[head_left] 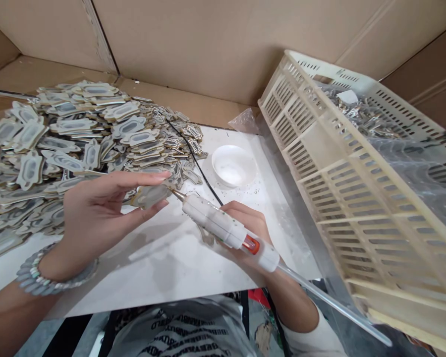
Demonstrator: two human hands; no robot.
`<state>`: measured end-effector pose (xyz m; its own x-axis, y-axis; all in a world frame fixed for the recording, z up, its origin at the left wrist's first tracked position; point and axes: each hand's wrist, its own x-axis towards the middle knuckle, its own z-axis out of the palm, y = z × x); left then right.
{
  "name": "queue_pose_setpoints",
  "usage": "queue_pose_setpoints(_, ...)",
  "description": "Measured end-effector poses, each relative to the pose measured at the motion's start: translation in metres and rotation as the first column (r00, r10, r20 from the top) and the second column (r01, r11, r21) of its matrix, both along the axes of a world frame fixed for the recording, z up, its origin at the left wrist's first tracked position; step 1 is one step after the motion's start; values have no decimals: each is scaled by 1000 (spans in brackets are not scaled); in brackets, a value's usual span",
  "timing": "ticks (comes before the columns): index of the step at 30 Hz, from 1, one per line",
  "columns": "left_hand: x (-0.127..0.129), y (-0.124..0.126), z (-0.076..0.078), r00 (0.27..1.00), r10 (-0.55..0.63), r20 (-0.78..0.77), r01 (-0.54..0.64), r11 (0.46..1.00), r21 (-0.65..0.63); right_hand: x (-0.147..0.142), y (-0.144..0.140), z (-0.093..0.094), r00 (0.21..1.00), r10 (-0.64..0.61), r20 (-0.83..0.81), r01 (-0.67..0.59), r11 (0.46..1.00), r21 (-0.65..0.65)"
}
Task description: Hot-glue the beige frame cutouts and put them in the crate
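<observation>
My left hand (111,203) pinches a flat grey piece with a translucent middle (148,196) between thumb and fingers, above the white table. In my right hand (247,223) is a white hot glue gun (217,218), its metal nozzle pointing left at the edge of that piece; whether the tip touches it I cannot tell. A clear glue stick (330,297) sticks out of the gun's back end. Below the gun, partly covered by it, a similar piece (207,238) shows over the table.
A big pile of similar flat pieces (92,134) covers the left of the white table (141,277). Behind the gun stands a small white bowl (234,166). A black cord (196,158) crosses the tabletop. On the right, a cream plastic crate (342,173) holds small metal parts. Cardboard walls (193,44) stand behind.
</observation>
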<state>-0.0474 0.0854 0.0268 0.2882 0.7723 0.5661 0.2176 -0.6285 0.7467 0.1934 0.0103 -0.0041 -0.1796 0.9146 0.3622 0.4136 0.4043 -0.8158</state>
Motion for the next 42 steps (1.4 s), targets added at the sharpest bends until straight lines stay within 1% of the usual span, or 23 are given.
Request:
queue_pose_setpoints(4, 1, -1, 2, 1000, 19, -1, -19, 1000, -12, 0, 0, 0, 1000, -3, -7, 3, 1000, -10)
queue_pose_setpoints(10, 1, -1, 0, 1000, 11, 4, -11, 1000, 1, -1, 0, 0, 1000, -1, -24, 1, 1000, 12)
queue_pose_setpoints(26, 2, -1, 0, 1000, 24, 1, -24, 1000, 5, -1, -1, 2, 1000, -3, 0, 3, 1000, -25)
queue_pose_setpoints(31, 2, -3, 2, 1000, 28, 0, -28, 999, -23, 0, -1, 2, 1000, -10, 5, 10, 999, -38)
queue_pose_setpoints(36, 3, -4, 4, 999, 39, 16, -39, 999, -19, 1, -1, 2, 1000, -8, 20, 8, 1000, -15)
queue_pose_setpoints(42, 3, -3, 3, 997, 72, 31, -71, 997, -36, 0, -2, 2, 1000, -26, -16, 25, 999, -33)
